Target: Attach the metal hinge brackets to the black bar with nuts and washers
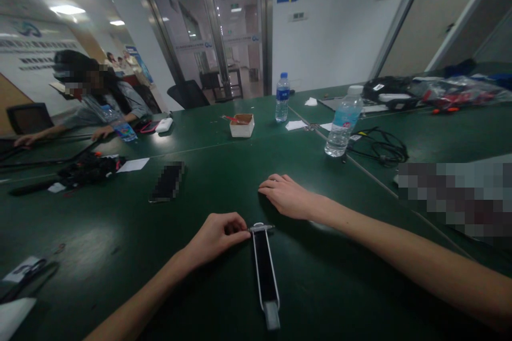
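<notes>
A long narrow black strip with a white rim and a metal end (265, 269) lies on the green table (200, 282) in front of me, pointing away from me. My left hand (218, 234) is curled, its fingertips pinching the small metal pin at the strip's far end. My right hand (286, 195) rests flat on the table just beyond and to the right of that end, fingers stretched out to the left, holding nothing.
A dark phone (168, 182) lies left of centre. Further off stand a small open box (241, 124), two water bottles (343, 122) and a coil of black cable (380, 149). A person sits at the far left with a bottle (120, 127). Black gear (86, 168) lies nearby.
</notes>
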Demonstrator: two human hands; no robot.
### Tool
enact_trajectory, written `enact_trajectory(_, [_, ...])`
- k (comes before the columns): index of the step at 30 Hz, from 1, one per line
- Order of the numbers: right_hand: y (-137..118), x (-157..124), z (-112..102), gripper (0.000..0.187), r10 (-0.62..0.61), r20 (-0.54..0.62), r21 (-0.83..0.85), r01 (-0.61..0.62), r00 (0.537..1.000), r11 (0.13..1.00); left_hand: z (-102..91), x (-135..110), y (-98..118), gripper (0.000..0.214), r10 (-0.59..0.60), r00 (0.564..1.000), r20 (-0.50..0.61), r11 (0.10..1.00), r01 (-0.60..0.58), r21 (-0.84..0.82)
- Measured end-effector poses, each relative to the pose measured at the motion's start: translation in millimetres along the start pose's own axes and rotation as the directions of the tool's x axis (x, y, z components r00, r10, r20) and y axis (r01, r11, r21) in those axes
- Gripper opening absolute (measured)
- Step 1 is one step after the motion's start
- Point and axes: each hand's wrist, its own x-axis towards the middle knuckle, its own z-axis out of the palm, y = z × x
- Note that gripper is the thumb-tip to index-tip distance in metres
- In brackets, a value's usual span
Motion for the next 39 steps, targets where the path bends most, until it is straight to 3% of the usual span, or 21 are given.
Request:
enact_trajectory(6, [-4,-1,-12,0.017,0.0,0.05,0.023,-0.001,0.999,1.0,-2.4,-1,0,0.024,0.016,0.999,0.032,1.0,-0.015,-0.014])
enact_trajectory(10, [-4,-1,-14,0.013,0.04,0.065,0.048,-0.043,0.997,0.998,-4.6,-2,1,0.025,0.017,0.999,0.042,1.0,-0.016,-0.005])
enact_trajectory(15, [-8,-2,-19,0.017,0.103,0.014,0.169,-0.104,0.995,0.98,-4.7,-1,-1,0.027,0.044,0.996,-0.078,0.998,-0.041,0.043])
enact_trajectory(21, [-33,-8,-32,0.011,0.019,-0.029,0.594,0.002,0.999,0.804,0.2,-2,-1,0.023,0.135,0.956,-0.259,0.991,-0.125,0.056])
enact_trajectory(27, [-46,-10,-36,0.007,-0.007,-0.04,0.72,0.034,0.999,0.693,2.6,-7,6,0.014,0.275,0.904,-0.329,0.96,-0.277,0.041])
enact_trajectory(35, [-45,-10,-35,0.01,-0.05,0.009,0.722,0.028,0.999,0.691,-2.2,-8,0,0.009,0.385,0.889,-0.249,0.922,-0.36,0.139])
enact_trajectory(39, [-38,-9,-35,0.012,-0.022,-0.012,0.646,0.025,1.0,0.763,-7.7,-8,-3,0.011,0.395,0.902,-0.175,0.912,-0.361,0.196])
